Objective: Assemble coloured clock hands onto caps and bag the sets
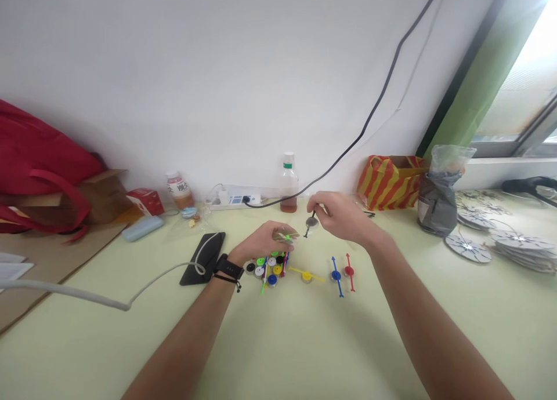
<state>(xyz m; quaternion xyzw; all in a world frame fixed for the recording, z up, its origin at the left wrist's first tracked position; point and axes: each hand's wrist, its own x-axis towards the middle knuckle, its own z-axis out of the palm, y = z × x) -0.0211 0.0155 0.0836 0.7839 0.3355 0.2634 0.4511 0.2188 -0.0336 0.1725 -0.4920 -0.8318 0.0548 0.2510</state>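
Note:
My left hand [266, 241] is closed on a green arrow spinner [287, 237] with a clear round base. To its right, my right hand [329, 211] pinches a black arrow spinner [311, 221] by one end, its disc hanging below the fingers. Beneath my left hand lies a pile of spinners [270, 268] in green, white, yellow, blue and black, partly hidden by the hand. A yellow arrow spinner [306, 276] rests on the table just right of the pile. Further right, a blue arrow spinner [336, 276] and a red arrow spinner [349, 271] lie side by side.
A black phone [203, 258] with a white cable lies left of the pile. Along the wall stand a power strip [237, 199], a bottle [289, 185] and a striped bag [387, 182]. Stacked discs [524, 246] sit at the right; a red bag [43, 156] is at the left.

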